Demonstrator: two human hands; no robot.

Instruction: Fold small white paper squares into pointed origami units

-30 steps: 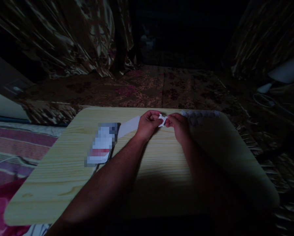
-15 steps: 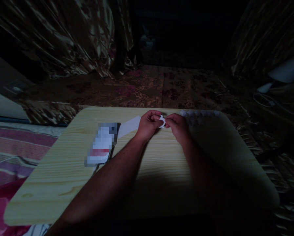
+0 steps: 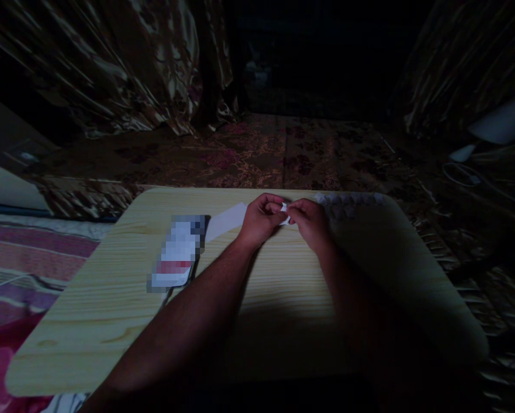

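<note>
A small white piece of folded paper (image 3: 285, 213) is pinched between both hands above the far part of the wooden table (image 3: 283, 275). My left hand (image 3: 260, 221) grips its left side with thumb and fingers. My right hand (image 3: 309, 221) holds the right side, its fingertips covering much of the paper. Left of my left hand lies a flat white sheet of paper (image 3: 226, 221). Several small pale folded pieces (image 3: 347, 199) stand in rows beyond my right hand, too dim to make out fully.
A phone-like device (image 3: 177, 252) with a blurred-out screen lies on the table's left. Patterned cloth (image 3: 261, 149) spreads behind the table. A lamp (image 3: 502, 121) with a white cable stands at the right. Striped bedding (image 3: 33, 258) is at the left.
My right fingers have shifted slightly over the white paper, so less of it shows now. My left hand stays nearly in place.
</note>
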